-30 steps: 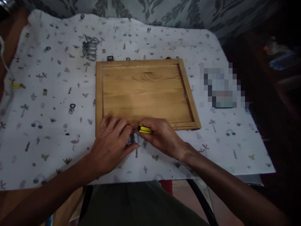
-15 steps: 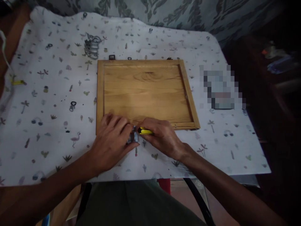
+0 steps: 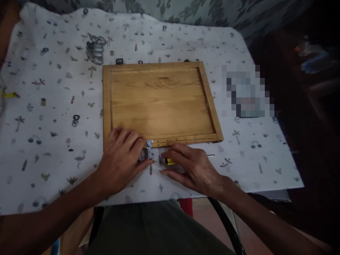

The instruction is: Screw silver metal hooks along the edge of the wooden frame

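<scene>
A framed wooden panel [image 3: 162, 102] lies flat on the table. My left hand [image 3: 122, 159] presses over its near edge, left of the middle. The fingers and thumb of that hand close on a silver metal bracket [image 3: 149, 150], which sits at the panel's front rail and hangs partly beyond it. Just right of the bracket, my right hand [image 3: 191, 164] is curled round a screwdriver [image 3: 170, 161] with a black and yellow handle. Its thin metal shaft points to the right, away from the bracket. Small dark holes dot the front rail beside the bracket.
Several silver metal fittings [image 3: 95, 49] lie in a pile at the back left. A small dark fitting [image 3: 119, 61] touches the panel's far edge. A yellow object [image 3: 10, 95] rests at far left, and a pixelated object [image 3: 248, 94] at right. The patterned cloth [image 3: 58, 152] covers the table.
My right hand has drawn back from the bracket, down and to the right, and the screwdriver's shaft now shows at the right. More of the bracket is visible. The whole view has shifted slightly.
</scene>
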`<state>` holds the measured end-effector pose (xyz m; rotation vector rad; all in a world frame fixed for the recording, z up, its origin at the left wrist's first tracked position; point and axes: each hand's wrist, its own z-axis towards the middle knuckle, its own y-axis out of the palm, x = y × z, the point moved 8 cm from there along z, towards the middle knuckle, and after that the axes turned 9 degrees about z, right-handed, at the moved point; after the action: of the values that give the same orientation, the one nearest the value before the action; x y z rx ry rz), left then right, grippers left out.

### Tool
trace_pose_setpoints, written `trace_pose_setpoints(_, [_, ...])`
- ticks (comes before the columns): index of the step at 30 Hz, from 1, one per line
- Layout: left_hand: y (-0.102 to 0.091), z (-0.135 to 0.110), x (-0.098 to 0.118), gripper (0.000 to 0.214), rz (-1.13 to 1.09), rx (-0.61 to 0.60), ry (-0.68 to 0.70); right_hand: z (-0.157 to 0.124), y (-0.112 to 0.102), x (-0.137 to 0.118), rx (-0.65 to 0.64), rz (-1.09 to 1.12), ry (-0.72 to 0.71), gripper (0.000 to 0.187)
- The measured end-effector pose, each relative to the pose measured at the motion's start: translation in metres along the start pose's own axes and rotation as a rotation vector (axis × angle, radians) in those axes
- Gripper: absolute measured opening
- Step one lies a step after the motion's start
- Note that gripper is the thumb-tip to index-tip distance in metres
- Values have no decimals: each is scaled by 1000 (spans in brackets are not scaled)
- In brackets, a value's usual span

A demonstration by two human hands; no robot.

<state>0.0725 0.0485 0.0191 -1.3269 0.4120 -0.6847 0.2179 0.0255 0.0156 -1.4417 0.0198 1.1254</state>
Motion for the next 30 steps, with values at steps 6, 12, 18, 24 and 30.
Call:
trace_pose_setpoints(6, [-1, 1, -1, 32, 2, 9, 6, -16, -2, -11, 196, -135, -148, 31])
trace_pose_setpoints(12, [-2, 1, -2, 30, 15, 21, 7, 9, 11, -13, 212, -134, -17, 25])
trace_pose_setpoints(18, [-1, 0, -1, 34, 20, 25, 10, 19, 25, -2, 93, -127, 109, 26])
trace_pose_setpoints(24, [1, 1, -2, 35, 20, 12, 8, 19, 26, -2, 70, -111, 119, 24])
trace_pose_setpoints(30, [0, 1, -1, 36, 19, 17, 13, 22, 32, 2, 12, -100, 173, 17])
